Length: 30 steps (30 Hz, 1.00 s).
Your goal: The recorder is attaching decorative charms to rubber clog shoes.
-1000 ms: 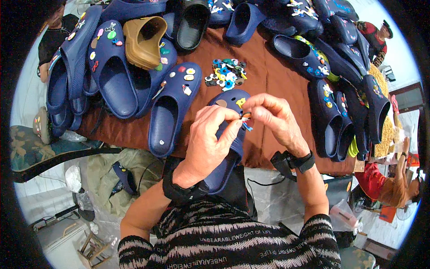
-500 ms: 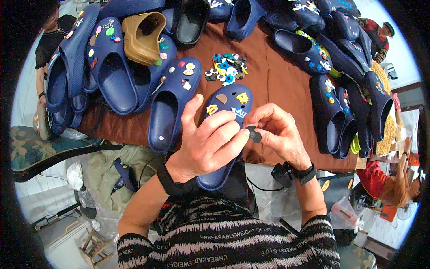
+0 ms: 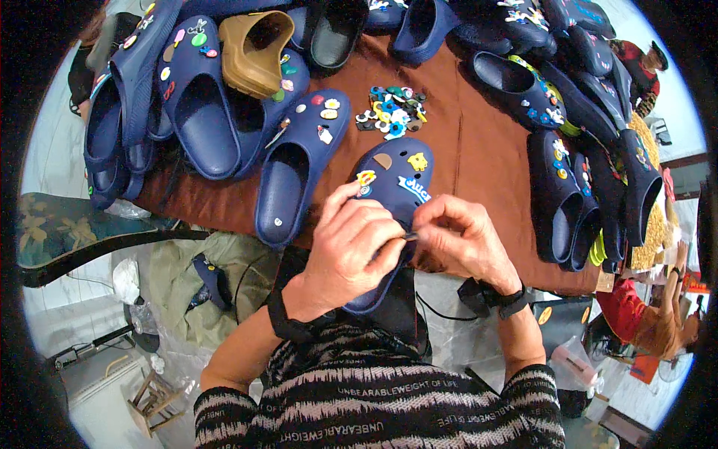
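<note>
Both hands meet over a navy clog (image 3: pixel 393 187) at the near edge of the surface (image 3: pixel 479 150). The left hand (image 3: pixel 351 243) is curled closed around the clog's middle, thumb on top, steadying it. The right hand (image 3: pixel 456 239) pinches a small dark piece (image 3: pixel 410 236) between thumb and forefinger, pressed against the clog's upper beside the left fingertips. Half a second ago that pinch hung a little clear of the shoe, and a second ago both hands worked higher up, near the toe; now the hands have closed together and the piece touches the shoe, so it looks to be in the act of being pushed in rather than merely carried.

The clog lies toe away from the person, heel hidden under the left hand. Its toe carries several charms: a yellow one (image 3: pixel 417 161), a brown oval, a small orange and yellow one, and a blue and white strip.

Just beyond the toe lies a loose heap of colourful charms (image 3: pixel 390 111) on the brown cloth. A second decorated navy clog (image 3: pixel 299 165) lies just to the left, with more navy clogs, a tan clog (image 3: pixel 254 52) and a black one crowded around the far and side edges.
</note>
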Each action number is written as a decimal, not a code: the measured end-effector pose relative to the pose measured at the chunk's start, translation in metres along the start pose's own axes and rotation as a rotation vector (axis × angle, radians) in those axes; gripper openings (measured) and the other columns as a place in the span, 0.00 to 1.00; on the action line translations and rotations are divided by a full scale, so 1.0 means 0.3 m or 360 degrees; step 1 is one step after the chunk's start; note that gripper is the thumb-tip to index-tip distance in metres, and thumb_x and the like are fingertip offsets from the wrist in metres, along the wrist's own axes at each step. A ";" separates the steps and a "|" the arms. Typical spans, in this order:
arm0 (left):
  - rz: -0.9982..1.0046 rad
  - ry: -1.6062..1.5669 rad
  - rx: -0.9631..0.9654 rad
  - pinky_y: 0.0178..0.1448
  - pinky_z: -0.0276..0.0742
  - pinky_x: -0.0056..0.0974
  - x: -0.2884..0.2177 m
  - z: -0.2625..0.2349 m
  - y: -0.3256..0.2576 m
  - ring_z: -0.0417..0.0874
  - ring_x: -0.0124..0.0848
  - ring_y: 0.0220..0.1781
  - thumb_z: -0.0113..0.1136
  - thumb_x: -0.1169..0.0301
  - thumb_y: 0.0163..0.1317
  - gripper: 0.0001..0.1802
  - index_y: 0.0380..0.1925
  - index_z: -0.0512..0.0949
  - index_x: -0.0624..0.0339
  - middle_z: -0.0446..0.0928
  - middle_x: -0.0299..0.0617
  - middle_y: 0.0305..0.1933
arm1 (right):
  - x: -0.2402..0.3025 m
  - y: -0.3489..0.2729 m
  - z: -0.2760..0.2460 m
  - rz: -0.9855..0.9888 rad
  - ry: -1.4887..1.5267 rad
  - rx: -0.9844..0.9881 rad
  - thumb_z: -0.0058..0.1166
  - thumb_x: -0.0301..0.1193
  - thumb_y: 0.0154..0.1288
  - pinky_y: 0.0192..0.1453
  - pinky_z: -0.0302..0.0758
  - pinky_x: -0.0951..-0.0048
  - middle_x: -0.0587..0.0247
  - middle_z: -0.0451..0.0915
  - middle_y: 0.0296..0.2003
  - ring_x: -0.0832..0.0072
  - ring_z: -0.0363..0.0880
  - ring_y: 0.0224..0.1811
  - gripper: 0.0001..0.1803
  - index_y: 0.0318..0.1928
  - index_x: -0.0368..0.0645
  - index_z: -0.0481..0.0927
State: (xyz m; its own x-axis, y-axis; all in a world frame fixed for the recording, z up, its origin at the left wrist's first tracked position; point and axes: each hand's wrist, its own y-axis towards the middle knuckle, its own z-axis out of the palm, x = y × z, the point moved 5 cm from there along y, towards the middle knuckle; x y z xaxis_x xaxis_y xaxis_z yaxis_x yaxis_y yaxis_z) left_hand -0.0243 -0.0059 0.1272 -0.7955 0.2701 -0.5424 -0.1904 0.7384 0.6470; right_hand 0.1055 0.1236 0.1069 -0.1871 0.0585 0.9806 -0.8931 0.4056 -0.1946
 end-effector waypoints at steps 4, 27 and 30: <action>-0.0218 -0.0061 -0.0244 0.56 0.78 0.47 0.064 -0.104 -0.030 0.84 0.42 0.43 0.70 0.83 0.51 0.13 0.36 0.78 0.59 0.81 0.43 0.36 | -0.032 0.037 -0.081 -0.0130 -0.0344 -0.0372 0.58 0.25 0.70 0.40 0.76 0.76 0.68 0.80 0.30 0.82 0.77 0.35 0.04 0.41 0.36 0.79; -0.1050 -0.0278 -0.0284 0.52 0.75 0.33 0.194 -0.219 -0.240 0.81 0.26 0.44 0.62 0.77 0.69 0.02 0.38 0.78 0.63 0.83 0.39 0.41 | 0.012 0.062 0.029 -0.0466 -0.1256 -0.0212 0.63 0.32 0.67 0.45 0.79 0.60 0.54 0.80 0.39 0.53 0.82 0.42 0.11 0.46 0.42 0.83; -0.1086 -0.0278 -0.0277 0.52 0.75 0.33 0.208 -0.228 -0.261 0.81 0.26 0.44 0.62 0.76 0.69 0.03 0.38 0.78 0.64 0.83 0.39 0.41 | 0.020 0.058 0.027 -0.0273 -0.1129 -0.0149 0.63 0.36 0.67 0.45 0.79 0.59 0.52 0.79 0.40 0.54 0.83 0.41 0.14 0.47 0.41 0.83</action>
State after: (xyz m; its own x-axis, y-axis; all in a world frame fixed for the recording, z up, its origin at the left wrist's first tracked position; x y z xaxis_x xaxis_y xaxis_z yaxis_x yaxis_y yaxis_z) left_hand -0.0984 -0.0892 0.0793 -0.3662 -0.1104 -0.9240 -0.7120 0.6726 0.2018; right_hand 0.0854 0.1236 0.1090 -0.2959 -0.6040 0.7400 -0.9009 0.4341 -0.0059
